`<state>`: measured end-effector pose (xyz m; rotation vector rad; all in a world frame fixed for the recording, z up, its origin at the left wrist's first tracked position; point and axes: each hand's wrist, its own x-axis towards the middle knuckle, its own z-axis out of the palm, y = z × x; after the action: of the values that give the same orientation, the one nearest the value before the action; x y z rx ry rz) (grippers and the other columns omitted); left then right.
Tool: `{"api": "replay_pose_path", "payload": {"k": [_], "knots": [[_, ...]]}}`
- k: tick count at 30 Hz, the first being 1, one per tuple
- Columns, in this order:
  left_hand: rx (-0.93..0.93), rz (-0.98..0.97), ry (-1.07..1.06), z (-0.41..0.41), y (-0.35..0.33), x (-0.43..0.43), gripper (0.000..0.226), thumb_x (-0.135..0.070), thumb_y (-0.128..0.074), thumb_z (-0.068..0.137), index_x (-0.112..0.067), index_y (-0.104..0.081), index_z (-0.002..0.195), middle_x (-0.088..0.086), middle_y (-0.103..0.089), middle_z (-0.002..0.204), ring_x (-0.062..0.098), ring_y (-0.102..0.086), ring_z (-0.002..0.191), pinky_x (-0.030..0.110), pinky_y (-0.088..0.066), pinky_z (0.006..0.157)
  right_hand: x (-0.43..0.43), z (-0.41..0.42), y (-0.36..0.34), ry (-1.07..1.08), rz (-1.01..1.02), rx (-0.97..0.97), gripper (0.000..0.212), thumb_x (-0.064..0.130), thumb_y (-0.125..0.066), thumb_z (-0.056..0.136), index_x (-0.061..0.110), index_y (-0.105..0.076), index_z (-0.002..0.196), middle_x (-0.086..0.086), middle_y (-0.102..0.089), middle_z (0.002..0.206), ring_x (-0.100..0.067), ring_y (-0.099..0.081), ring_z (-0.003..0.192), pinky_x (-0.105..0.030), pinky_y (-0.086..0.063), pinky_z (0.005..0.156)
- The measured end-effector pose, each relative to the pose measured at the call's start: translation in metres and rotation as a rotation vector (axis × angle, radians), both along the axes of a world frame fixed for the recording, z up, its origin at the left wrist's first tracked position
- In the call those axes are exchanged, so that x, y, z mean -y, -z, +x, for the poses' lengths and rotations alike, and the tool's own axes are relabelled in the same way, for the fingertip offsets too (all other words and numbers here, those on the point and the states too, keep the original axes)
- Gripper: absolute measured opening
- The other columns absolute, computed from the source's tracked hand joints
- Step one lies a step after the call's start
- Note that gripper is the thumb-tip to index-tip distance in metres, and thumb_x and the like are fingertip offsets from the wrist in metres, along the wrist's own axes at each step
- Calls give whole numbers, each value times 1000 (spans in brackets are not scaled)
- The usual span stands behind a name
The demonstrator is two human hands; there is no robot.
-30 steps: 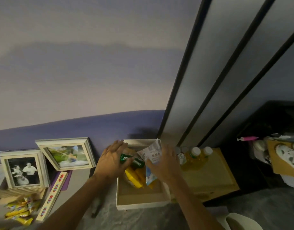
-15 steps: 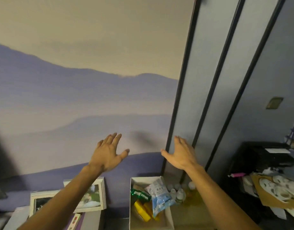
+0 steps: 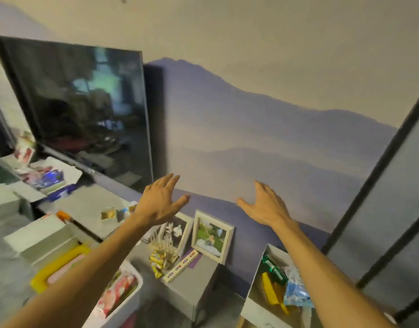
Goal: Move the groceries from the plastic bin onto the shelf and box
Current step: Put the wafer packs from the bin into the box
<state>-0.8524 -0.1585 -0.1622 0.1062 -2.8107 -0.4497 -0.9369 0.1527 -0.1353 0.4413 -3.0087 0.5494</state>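
Both grips empty, fingers spread; plastic bin (image 3: 123, 301) of groceries lies below left hand (image 3: 160, 202), nearer than right hand (image 3: 265, 207).

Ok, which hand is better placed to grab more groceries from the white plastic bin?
Left. The left hand is empty, and its forearm passes over the plastic bin; the right hand is above the box.
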Motion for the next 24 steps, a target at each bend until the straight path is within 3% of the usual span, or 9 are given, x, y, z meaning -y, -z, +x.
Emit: {"api": "replay_pose_path", "payload": {"k": [10,17,20,24], "knots": [[78,56,-475,157,40,185,98,-89,-23,88,-25,-32,161,7,-34,168,32,-37,150,56,-34,120,245,40,37,-407,-4,79,102,76,-57,95,14,-24,168,-13,-31,173,-35,-37,156,-49,-39,122],[188,157,-617,198,100,293,89,-83,-34,93,-25,-31,161,10,-35,166,32,-40,148,55,-37,119,400,54,99,-585,80,179,87,72,-61,93,22,-35,160,-11,-48,160,-33,-54,138,-44,-50,98],[258,233,-619,202,144,324,88,-81,-37,93,-24,-33,160,8,-38,165,31,-43,146,54,-39,117,452,62,139,-650,142,264,94,71,-59,95,22,-23,167,-10,-39,168,-36,-46,148,-50,-48,109],[371,316,-667,202,221,350,96,-86,-31,87,-22,-37,158,6,-46,159,29,-51,138,52,-44,112,508,72,207,-713,252,368,98,72,-58,95,16,-22,167,-12,-33,171,-34,-40,152,-50,-43,114]]}}
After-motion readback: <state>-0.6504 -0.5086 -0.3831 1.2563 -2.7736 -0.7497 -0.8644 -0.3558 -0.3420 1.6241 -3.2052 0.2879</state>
